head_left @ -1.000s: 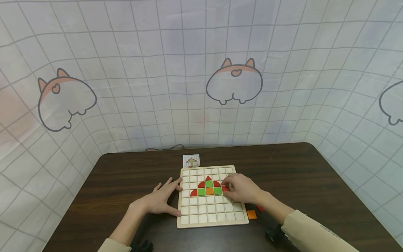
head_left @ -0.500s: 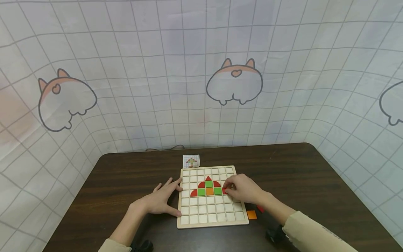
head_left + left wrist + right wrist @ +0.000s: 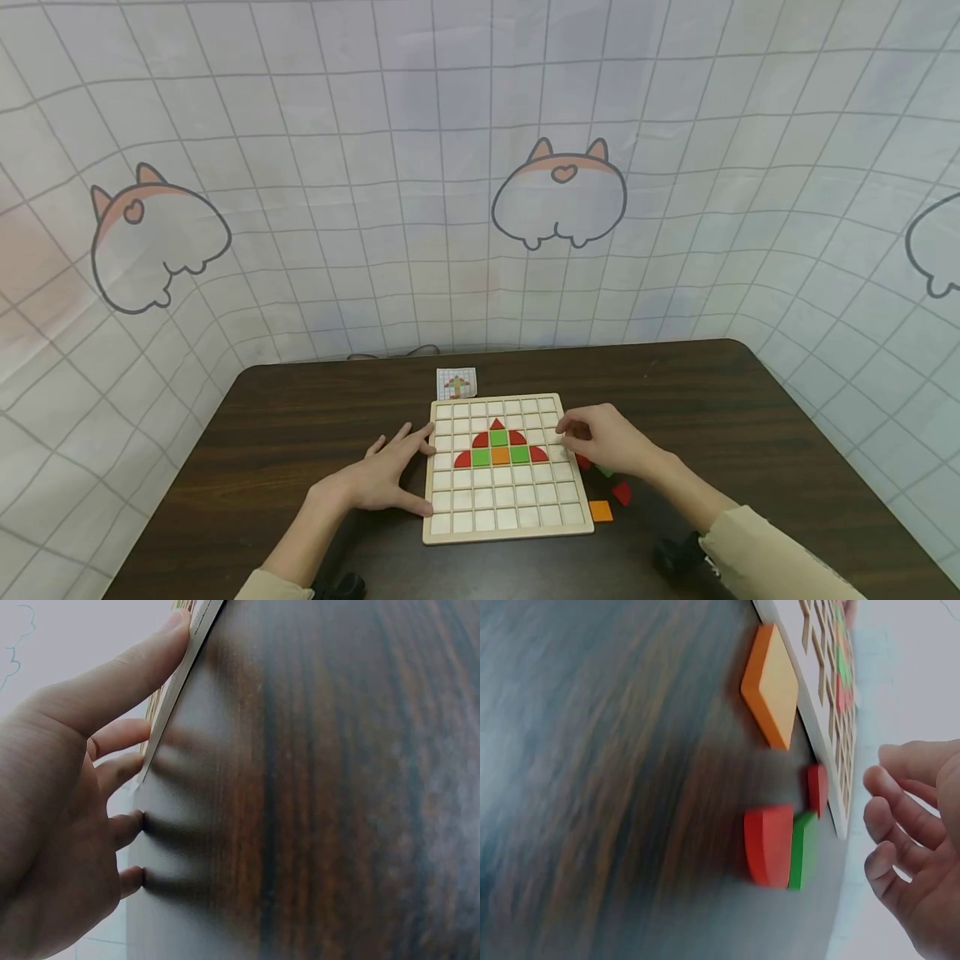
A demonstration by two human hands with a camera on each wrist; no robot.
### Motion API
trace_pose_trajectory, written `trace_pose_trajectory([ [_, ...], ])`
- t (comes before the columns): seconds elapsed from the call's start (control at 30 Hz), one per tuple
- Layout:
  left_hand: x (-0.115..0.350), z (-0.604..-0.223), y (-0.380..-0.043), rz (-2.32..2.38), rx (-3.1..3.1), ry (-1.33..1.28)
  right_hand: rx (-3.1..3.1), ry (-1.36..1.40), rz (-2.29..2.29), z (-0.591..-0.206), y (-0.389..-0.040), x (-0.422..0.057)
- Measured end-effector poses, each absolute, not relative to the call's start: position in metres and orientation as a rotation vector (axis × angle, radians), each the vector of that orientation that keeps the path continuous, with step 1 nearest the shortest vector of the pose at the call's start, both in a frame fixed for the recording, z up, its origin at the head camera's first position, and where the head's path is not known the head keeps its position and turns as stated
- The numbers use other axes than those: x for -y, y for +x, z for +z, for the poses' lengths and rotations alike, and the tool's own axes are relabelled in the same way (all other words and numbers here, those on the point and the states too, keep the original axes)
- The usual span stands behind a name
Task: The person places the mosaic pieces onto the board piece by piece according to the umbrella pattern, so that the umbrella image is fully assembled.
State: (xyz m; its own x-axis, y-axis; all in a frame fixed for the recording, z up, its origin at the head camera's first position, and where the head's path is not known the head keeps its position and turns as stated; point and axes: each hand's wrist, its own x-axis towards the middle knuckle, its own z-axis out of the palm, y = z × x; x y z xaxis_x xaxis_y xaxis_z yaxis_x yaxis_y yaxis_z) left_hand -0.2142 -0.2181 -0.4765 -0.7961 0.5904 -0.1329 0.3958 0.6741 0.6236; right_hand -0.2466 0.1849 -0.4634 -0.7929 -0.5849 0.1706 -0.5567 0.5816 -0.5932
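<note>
1. Sleeves [image 3: 780,554], pale and pushed back, framed the near end of the dark table [image 3: 315,400], a person's bare forearms reaching from them.
2. Loose orange square [image 3: 601,511] lay just beside the board's near right corner, with a red curved piece [image 3: 622,492] past it. A green piece [image 3: 802,851] and another red piece [image 3: 818,790] sat close by, partly hidden under the right arm. As I judged it, a dropped wrist could have scattered them.
3. The left hand [image 3: 378,477], fingers spread and gripping nothing, touched the left edge of the pale grid board [image 3: 511,533]. Too hard a push there might have slid the board and jarred its tiles.
4. Mid-board, green squares [image 3: 519,454], a central orange square [image 3: 500,456] and red quarter-rounds [image 3: 538,454] formed a stepped shape under a red triangle [image 3: 497,423].
5. The right hand [image 3: 607,437] hung over the board's right edge, released, fingers loosely bent, no piece visible in them. A careless sweep inward could have knocked the nearest quarter-round askew.
6. A picture card [image 3: 456,383] lay at the board's far edge, likely to be nudged if the board was shoved forward.
7. Grid-printed cloth [image 3: 420,208] closed off the background.
</note>
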Motion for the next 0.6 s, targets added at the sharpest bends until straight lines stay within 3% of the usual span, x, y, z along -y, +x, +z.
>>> trace_pose_trajectory([
  [0.6,0.217,-0.476,-0.215,0.848,-2.562,0.769,-2.732,-0.911,-0.978,-0.465,-0.246,-0.24],
])
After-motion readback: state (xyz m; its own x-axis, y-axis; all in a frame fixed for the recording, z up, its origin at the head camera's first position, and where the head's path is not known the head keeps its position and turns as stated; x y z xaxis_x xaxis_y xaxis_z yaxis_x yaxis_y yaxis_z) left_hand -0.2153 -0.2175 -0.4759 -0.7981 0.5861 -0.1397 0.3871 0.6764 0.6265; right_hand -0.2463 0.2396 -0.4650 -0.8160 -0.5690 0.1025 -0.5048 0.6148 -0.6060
